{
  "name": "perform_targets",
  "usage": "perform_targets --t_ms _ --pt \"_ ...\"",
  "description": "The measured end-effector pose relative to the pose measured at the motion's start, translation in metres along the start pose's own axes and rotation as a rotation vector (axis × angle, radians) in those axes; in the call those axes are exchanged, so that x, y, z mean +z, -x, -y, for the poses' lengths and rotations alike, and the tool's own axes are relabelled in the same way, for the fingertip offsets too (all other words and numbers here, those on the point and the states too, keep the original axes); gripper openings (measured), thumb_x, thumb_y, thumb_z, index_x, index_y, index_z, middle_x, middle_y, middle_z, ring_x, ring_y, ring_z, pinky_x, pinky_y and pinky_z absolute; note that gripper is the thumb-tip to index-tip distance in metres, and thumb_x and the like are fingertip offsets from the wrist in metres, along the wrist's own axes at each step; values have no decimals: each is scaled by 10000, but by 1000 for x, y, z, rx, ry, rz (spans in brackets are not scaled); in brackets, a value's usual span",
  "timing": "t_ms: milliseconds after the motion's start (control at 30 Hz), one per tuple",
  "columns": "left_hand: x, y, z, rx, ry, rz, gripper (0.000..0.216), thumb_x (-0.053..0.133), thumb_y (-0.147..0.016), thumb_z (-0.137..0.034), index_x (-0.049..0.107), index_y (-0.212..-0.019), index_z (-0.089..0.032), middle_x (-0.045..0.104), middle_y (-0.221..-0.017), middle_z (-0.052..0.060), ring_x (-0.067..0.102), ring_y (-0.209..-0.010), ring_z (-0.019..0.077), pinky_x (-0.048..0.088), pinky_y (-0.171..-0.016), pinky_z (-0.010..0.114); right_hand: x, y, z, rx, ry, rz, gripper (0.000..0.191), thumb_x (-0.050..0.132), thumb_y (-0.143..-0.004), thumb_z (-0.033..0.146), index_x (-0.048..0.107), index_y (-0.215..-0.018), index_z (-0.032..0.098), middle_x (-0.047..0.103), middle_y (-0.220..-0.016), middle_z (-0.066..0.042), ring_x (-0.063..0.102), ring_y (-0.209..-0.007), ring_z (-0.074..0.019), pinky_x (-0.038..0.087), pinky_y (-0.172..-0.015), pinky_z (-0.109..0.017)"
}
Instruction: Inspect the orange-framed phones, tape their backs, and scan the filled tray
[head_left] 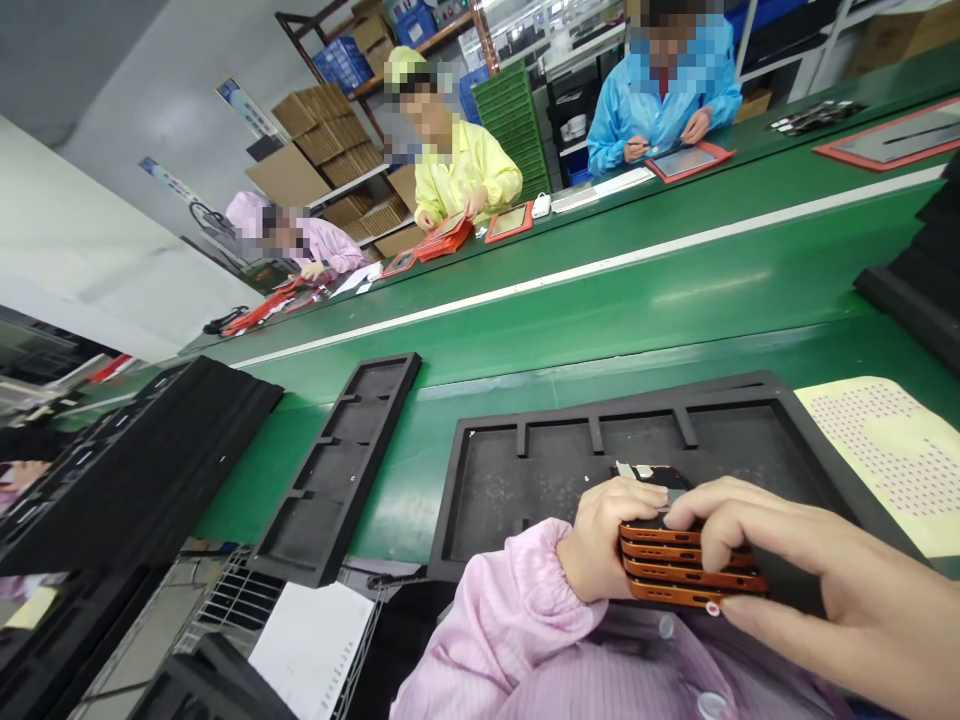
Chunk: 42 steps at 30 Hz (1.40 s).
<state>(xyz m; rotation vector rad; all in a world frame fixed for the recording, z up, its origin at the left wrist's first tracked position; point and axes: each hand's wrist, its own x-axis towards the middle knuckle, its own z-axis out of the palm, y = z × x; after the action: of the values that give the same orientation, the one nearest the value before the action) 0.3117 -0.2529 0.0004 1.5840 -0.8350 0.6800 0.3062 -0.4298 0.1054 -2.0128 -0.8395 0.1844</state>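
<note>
Orange frames (664, 572) face a green bench (570, 322), shelves (442, 38) beyond.

The only view looks from the wearer's head, forward and down, tipped sideways so the worktop (525, 345) slants up toward the right; the left hand (606, 525) and right hand (806, 560) sit close at lower right, co-workers (469, 160) farther off above

A long green counter (645, 310), with a white strip (517, 288) running lengthwise, carries a wide black tray (540, 475). A narrower black tray (326, 480) lies to its left, a yellow dotted sheet (896, 455) just right. Red-edged panels (911, 135) line the far side.
</note>
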Motion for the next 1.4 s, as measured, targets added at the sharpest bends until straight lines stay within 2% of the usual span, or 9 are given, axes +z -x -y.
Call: perform_targets --t_ms 133,300,600,833,1000,1133,1300,1400 --pt "0 1 0 -22 -3 -1 241 577 -844 -389 511 -977 -199 680 -827 55 701 -828 192 576 -761 288 8 5 1 -2 79 -3 149 589 -733 135 487 -689 234 642 -994 13 628 -922 -135 534 -745 -173" --pt "0 1 0 -26 28 3 248 594 -835 -375 511 -992 -201 681 -843 50 701 -841 187 570 -782 280 14 6 -1 -4 62 -85 142 542 -696 120 471 -630 224 633 -990 -9 632 -924 -152 531 -737 -197" --pt "0 -3 -4 8 -37 -2 218 515 -880 -384 509 -991 -196 682 -814 52 707 -814 185 585 -745 276 19 10 -1 80 -85 -109 123 523 -677 116 472 -628 217 634 -969 -18 641 -894 -161 540 -711 -207" --pt "-3 -4 -6 -11 -36 35 219 515 -884 -383 501 -1007 -203 689 -835 54 708 -838 198 587 -740 300 20 11 -2 86 -152 -141 118 504 -647 108 460 -619 214 646 -927 -17 650 -850 -158 533 -668 -196" --pt "-4 -4 -9 -30 -2 28 220 525 -884 -358 518 -1045 -208 698 -876 60 702 -873 203 583 -767 322 23 15 -6 71 -267 -198 126 516 -683 119 451 -657 223 639 -895 -7 648 -811 -148 534 -674 -205" --pt "-2 -2 -11 -53 9 -3 213 526 -887 -340 537 -1048 -202 703 -909 69 694 -900 201 577 -780 319 29 18 -7 100 -236 -218 120 538 -701 146 464 -640 219 637 -905 -24 652 -792 -155 536 -636 -198" --pt "-1 -1 -10 -45 28 -32 222 539 -880 -344 546 -1048 -197 702 -905 66 696 -893 199 579 -781 312 38 22 -5 62 -196 -346 114 538 -726 151 494 -648 222 632 -952 -24 655 -843 -143 533 -652 -169" --pt "-1 -2 -8 -27 31 -18 235 534 -884 -356 539 -1057 -197 699 -905 66 695 -891 194 578 -781 304 38 26 -6 83 -147 -316 105 544 -752 173 528 -662 224 639 -1001 -32 660 -907 -159 545 -698 -182"
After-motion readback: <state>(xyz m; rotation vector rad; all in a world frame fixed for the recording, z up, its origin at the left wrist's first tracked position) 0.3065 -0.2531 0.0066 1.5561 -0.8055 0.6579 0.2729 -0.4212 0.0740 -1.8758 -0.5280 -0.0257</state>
